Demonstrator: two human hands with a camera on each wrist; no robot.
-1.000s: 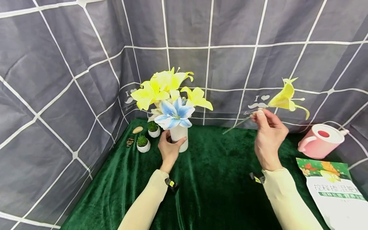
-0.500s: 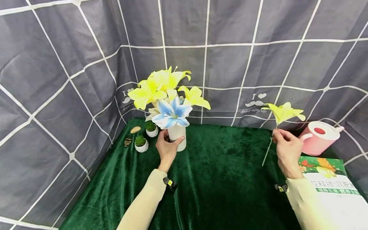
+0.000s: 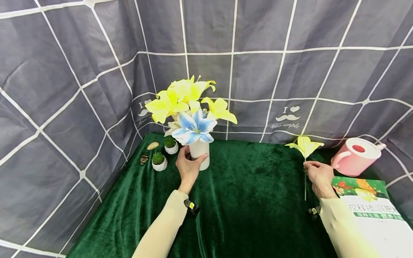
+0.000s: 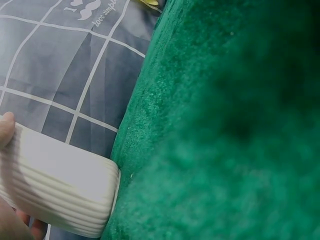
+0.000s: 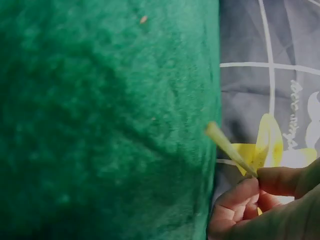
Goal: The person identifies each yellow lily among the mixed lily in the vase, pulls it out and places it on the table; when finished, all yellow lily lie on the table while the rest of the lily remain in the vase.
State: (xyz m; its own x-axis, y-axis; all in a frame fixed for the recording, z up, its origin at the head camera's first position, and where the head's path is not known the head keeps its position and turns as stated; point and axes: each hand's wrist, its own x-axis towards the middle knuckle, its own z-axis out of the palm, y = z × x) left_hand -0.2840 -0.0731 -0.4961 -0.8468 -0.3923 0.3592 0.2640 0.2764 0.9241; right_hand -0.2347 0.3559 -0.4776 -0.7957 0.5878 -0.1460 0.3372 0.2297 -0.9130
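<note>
A white ribbed vase stands upright on the green cloth, holding several yellow lilies and a blue-and-white lily. My left hand grips the vase, thumb and fingers around its side; in the left wrist view the ribbed vase shows between thumb and fingertips. Off to the right, my right hand pinches the stem of a single yellow lily, bloom up and stem hanging down. The right wrist view shows the stem between thumb and fingers of the right hand, with the yellow petals behind.
Two small potted succulents stand left of the vase, near a pale pebble and a dark striped pebble. A pink mug-shaped pot and a white-and-green bag lie at the right. Grey checked curtain hangs behind.
My right hand has moved right and lower with the yellow lily, whose stem has turned from slanting to nearly vertical. The left hand stays on the vase.
</note>
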